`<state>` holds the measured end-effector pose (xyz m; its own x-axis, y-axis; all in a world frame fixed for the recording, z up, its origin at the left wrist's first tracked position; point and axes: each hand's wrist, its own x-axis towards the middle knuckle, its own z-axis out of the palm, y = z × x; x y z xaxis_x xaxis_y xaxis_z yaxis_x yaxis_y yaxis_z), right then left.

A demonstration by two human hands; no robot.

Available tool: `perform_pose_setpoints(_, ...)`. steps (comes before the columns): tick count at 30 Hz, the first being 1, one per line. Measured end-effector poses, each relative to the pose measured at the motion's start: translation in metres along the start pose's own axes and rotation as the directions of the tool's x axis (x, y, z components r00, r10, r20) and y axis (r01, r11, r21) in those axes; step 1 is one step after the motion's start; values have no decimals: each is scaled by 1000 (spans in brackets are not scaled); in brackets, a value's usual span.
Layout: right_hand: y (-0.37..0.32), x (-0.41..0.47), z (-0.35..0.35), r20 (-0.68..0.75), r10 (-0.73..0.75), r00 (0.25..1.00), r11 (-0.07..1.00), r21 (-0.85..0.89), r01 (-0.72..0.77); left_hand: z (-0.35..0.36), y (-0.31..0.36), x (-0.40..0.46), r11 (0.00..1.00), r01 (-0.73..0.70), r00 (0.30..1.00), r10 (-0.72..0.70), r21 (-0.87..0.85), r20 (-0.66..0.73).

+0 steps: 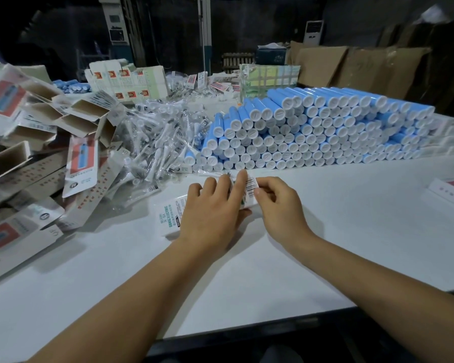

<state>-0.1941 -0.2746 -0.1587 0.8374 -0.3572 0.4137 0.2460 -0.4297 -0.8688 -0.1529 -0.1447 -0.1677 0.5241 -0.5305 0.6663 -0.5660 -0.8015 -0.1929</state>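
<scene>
While the left hand (212, 208) lies over the white carton (169, 218) near the middle of the table (247, 279), fingers spread across its top and thumb curled round its near side, the right hand (278, 203) pinches the barcoded end flap (250, 186) between thumb and forefinger. From my seat I judge this to be the closing step on one box: the flap stands up from the far end and is not yet tucked in. The hands cover that end, so I cannot tell what the carton holds or whether it is full. As for the whole job, I reckon most of it is left. A big stack of blue tubes (325, 127) with white caps runs along the far right of the table, just beyond the hands, and a heap of bagged brush heads (163, 132) lies to its left. Further left, a jumble of open cartons (71, 119) shows bare cardboard insides with nothing in them, and printed sleeves are mixed among them. One flat pack (451, 189) lies at the right edge, well apart from the hands.
</scene>
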Motion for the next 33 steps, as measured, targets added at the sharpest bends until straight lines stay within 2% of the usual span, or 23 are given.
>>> perform_pose_setpoints(2,2,3,-3,-42,-72,997,995,-68,69,0,-1,1,999,21,1000,-21,-30,-5)
perform_pose_setpoints(3,3,6,-5,-111,-91,990,991,-104,79,-1,-1,1,998,36,999,-37,-46,-10)
perform_pose_setpoints(4,4,9,-7,-202,-52,978,997,-59,41,-2,-2,2,997,53,998,-54,-58,-14)
perform_pose_setpoints(5,6,14,-11,-267,80,960,993,103,-54,-2,-2,3,995,73,997,-74,-68,-18)
perform_pose_setpoints(6,4,17,-13,-236,276,932,906,388,-170,-2,-2,4,993,89,996,-91,-78,-21)
perform_pose_setpoints(7,4,21,-14,-45,449,892,688,654,-314,-2,-2,5,992,96,995,-98,-88,-24)
perform_pose_setpoints(8,4,21,-14,186,517,836,460,763,-454,-2,-1,6,991,93,995,-96,-97,-25)
perform_pose_setpoints(9,3,21,-13,333,498,801,349,768,-537,-1,1,6,991,87,996,-89,-100,-22)
perform_pose_setpoints(10,3,20,-11,406,428,807,320,767,-556,0,3,6,992,81,996,-83,-95,-17)
perform_pose_setpoints(12,5,19,-4,387,261,884,386,798,-463,1,5,5,995,68,998,-69,-72,-8)
perform_pose_setpoints(14,5,17,0,278,231,933,517,777,-359,1,6,5,997,57,998,-58,-51,-15)
perform_pose_setpoints(16,5,10,0,120,201,972,794,562,-234,0,8,4,999,39,999,-40,-30,-33)
perform_pose_setpoints(17,7,7,0,54,141,989,918,366,-151,0,10,4,999,24,999,-25,-23,-43)
perform_pose_setpoints(18,9,4,1,27,54,998,986,158,-57,0,11,4,1000,11,998,-12,-19,-55)
perform_pose_setpoints(19,11,1,3,20,-24,1000,1000,6,24,-1,12,3,1000,3,998,-5,-15,-69)
perform_pose_setpoints(20,10,-1,4,18,-77,997,994,-75,78,-3,13,3,1000,2,996,-3,-5,-88)
perform_pose_setpoints(24,7,-6,6,9,-119,993,982,-145,119,-6,15,2,1000,9,992,-6,23,-127)
perform_pose_setpoints(26,5,-6,3,43,-64,997,997,-33,65,-7,14,3,1000,8,993,-6,14,-119)
perform_pose_setpoints(27,4,-5,2,66,-11,998,996,88,6,-6,12,3,1000,7,994,-5,11,-109)
perform_pose_setpoints(28,4,-3,0,87,46,995,972,228,-65,-5,11,3,1000,5,995,-5,5,-96)
perform_pose_setpoints(30,2,2,-3,122,165,979,851,484,-204,-3,8,3,1000,6,998,-7,-15,-66)
perform_pose_setpoints(31,1,5,-4,134,194,972,806,543,-236,-2,7,4,1000,5,998,-7,-21,-58)
perform_pose_setpoints(33,1,6,-4,134,207,969,802,544,-246,-1,6,4,1000,-3,998,2,-19,-62)
